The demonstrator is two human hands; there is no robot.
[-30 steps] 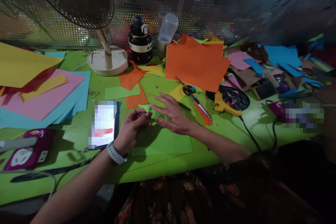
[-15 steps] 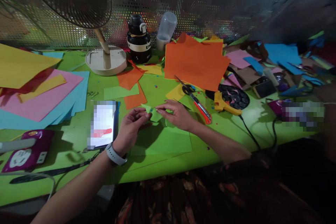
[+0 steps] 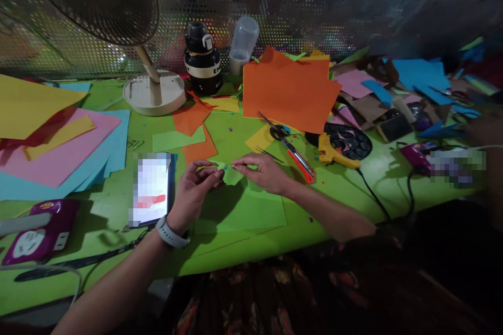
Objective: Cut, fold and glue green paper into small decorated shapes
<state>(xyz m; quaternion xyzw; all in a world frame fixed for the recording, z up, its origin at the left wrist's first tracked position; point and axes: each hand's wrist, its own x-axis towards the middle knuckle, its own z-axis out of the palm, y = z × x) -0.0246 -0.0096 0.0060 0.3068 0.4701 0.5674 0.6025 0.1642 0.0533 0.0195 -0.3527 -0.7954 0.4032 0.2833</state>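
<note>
Between my two hands is a small piece of light green paper, with a tiny blue spot near its top edge. My left hand, with a pale watch band at the wrist, pinches its left side between thumb and fingers. From the other side my right hand grips it with thumb and forefinger. Beneath them lies a larger green sheet on the green table. Fingers hide part of the small paper.
Left of my hands lies a lit phone. Scissors, a red cutter and a yellow glue gun lie to the right. Orange sheets, a black bottle and a fan base stand behind.
Both hands still hold the green paper, whose upper left point has tilted down or turned out of sight. The whole view has shifted slightly.
</note>
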